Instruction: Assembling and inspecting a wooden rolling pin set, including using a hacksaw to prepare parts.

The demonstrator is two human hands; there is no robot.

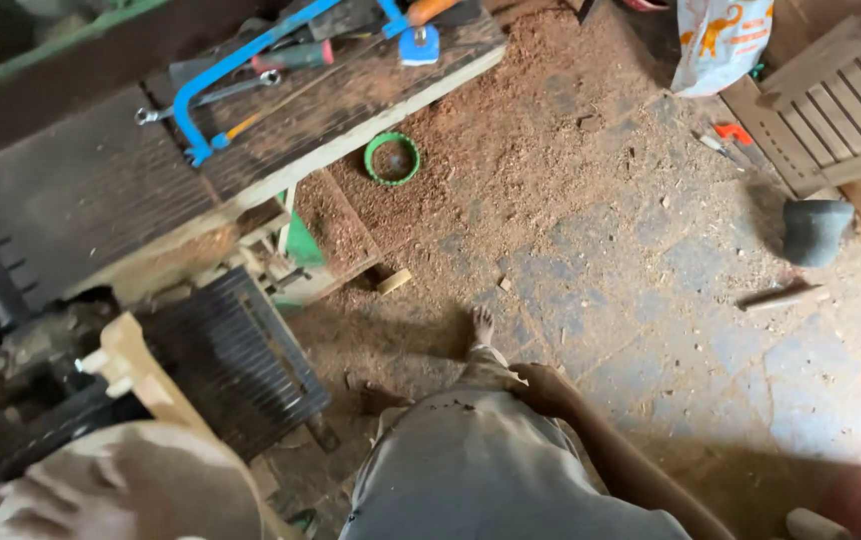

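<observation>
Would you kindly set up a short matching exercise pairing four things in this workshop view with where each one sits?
Things:
1. blue hacksaw
2. green ring
3. right hand
4. dark grey pot

Places:
A. on the sawdust-covered floor just below the bench edge
B. resting on the person's knee
C. on the floor beside the slatted wooden piece at the right
D. lying on the workbench top

Pairs: 1-D, 2-A, 3-B, 4-C
</observation>
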